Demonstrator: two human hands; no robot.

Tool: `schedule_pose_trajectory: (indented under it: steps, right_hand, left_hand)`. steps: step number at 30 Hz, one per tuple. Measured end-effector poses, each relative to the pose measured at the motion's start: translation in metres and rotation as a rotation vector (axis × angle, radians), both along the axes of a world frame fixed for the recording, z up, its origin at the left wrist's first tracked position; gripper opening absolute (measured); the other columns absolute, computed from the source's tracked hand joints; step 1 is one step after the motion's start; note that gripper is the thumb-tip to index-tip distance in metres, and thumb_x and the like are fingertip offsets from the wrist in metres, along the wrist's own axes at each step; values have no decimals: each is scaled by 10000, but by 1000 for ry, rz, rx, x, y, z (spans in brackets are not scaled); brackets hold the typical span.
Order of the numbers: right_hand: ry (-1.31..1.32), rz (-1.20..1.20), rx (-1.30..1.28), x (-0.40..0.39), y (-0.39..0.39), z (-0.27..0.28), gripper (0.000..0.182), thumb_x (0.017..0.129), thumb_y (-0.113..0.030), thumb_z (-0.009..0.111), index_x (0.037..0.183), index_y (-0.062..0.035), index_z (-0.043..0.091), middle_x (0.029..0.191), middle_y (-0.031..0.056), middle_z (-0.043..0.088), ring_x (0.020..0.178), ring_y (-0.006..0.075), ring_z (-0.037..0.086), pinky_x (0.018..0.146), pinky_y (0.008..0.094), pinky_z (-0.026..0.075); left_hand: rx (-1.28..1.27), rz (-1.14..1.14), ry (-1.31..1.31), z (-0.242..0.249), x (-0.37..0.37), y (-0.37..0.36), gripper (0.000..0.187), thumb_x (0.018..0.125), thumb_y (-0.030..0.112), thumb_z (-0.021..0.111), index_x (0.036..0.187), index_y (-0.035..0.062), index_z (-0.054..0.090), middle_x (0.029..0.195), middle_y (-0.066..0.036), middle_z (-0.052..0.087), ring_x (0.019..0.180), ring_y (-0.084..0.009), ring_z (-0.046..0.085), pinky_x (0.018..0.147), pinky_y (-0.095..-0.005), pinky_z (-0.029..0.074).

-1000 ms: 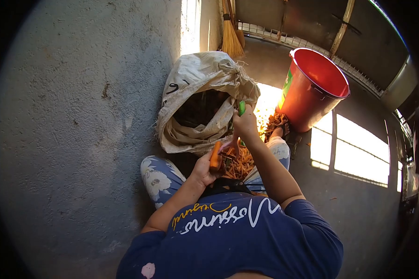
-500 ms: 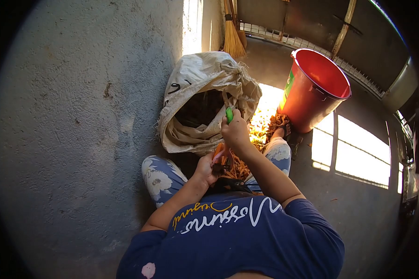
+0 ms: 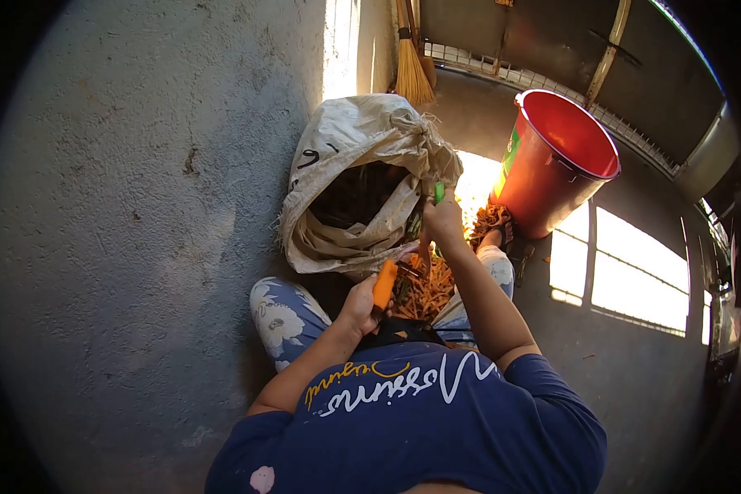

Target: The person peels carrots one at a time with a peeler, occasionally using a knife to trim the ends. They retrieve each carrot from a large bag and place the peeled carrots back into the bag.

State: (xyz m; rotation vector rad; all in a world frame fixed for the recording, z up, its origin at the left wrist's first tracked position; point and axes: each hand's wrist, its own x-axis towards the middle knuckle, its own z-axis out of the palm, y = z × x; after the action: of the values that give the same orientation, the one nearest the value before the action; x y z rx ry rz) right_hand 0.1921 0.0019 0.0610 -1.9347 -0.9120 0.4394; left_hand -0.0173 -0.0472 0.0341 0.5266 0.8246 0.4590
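My left hand (image 3: pixel 360 306) is closed around an orange carrot (image 3: pixel 384 285), held upright in front of my waist. My right hand (image 3: pixel 445 222) grips a green-handled tool (image 3: pixel 439 193) a little beyond and to the right of the carrot. Its working end is hard to make out. Orange peelings (image 3: pixel 428 292) lie heaped between my legs, just below both hands. A white woven sack (image 3: pixel 331 136) stands open ahead of my hands, its inside dark.
A tall red bucket (image 3: pixel 552 177) stands at the front right, with more peelings (image 3: pixel 492 221) by its base and my foot. A straw broom (image 3: pixel 412 74) leans at the back. The rough grey wall (image 3: pixel 140 206) rises close on my left.
My right hand has moved right and slightly toward me, away from the sack's mouth, with the green-handled tool. The carrot in my left hand now stands more upright and shows more clearly.
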Motion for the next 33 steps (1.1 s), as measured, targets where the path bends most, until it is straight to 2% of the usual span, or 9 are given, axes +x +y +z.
schedule_pose_trajectory:
  steps: [7, 12, 17, 19, 22, 23, 25, 29, 33]
  right_hand:
    - [-119, 145, -34, -38, -13, 26, 288, 779, -154, 531, 963, 40, 423, 787, 275, 584, 764, 416, 590, 688, 471, 450]
    - [-59, -37, -82, 25, 12, 3, 327, 805, -173, 529, 1020, 62, 454, 828, 261, 600, 762, 380, 605, 673, 413, 472]
    - [-109, 49, -44, 3, 5, 7, 276, 776, -150, 528, 955, 40, 440, 857, 280, 587, 825, 415, 585, 712, 453, 452]
    - [-165, 123, -88, -17, -3, 16, 291, 763, -161, 534, 958, 32, 435, 863, 285, 586, 836, 424, 578, 733, 466, 447]
    - [-178, 92, -153, -9, 4, 14, 296, 758, -166, 533, 962, 25, 434, 877, 281, 588, 847, 417, 579, 737, 458, 449]
    - [-205, 31, -183, 0, 8, 15, 305, 762, -154, 525, 995, 23, 441, 881, 278, 589, 856, 408, 581, 741, 444, 450]
    - [-176, 7, -149, 20, 6, 3, 309, 765, -144, 520, 1010, 28, 445, 878, 277, 590, 855, 405, 582, 742, 439, 451]
    - [-100, -14, -67, 21, 1, 10, 314, 779, -148, 525, 1018, 47, 467, 867, 278, 590, 852, 399, 583, 743, 431, 453]
    - [7, 15, 62, 4, -7, 10, 297, 792, -177, 542, 968, 50, 468, 819, 283, 582, 796, 417, 578, 688, 448, 450]
  left_hand:
    - [30, 17, -11, 44, 15, -20, 298, 945, 321, 317, 1056, 105, 491, 741, -47, 531, 587, -160, 520, 499, -267, 427]
    - [154, -63, 19, 9, -5, -23, 274, 950, 310, 325, 1033, 98, 478, 730, -42, 523, 583, -152, 513, 493, -266, 426]
    - [166, -70, 75, 11, -1, -23, 284, 957, 293, 308, 1035, 79, 478, 743, -41, 517, 593, -135, 505, 487, -260, 428]
    - [262, -10, 65, 20, 7, -30, 321, 956, 275, 337, 1111, 24, 463, 915, -62, 547, 763, -127, 541, 676, -246, 460]
    - [341, -92, 163, 14, 4, -30, 339, 958, 271, 348, 1128, 3, 466, 981, -69, 544, 835, -127, 527, 765, -242, 431]
    - [343, -93, 162, 13, 3, -32, 339, 958, 271, 348, 1128, 3, 466, 981, -69, 544, 835, -127, 527, 765, -242, 431]
    - [400, -82, 145, 19, 2, -35, 288, 955, 286, 339, 1061, 56, 477, 789, -32, 513, 633, -108, 503, 483, -237, 423]
    - [327, -26, 127, 13, -3, -24, 315, 948, 316, 354, 1076, 55, 476, 785, -36, 511, 623, -115, 500, 485, -242, 421]
    - [-97, 24, -87, 11, -6, -8, 371, 935, 366, 349, 1093, 57, 477, 808, -80, 532, 661, -180, 537, 521, -293, 470]
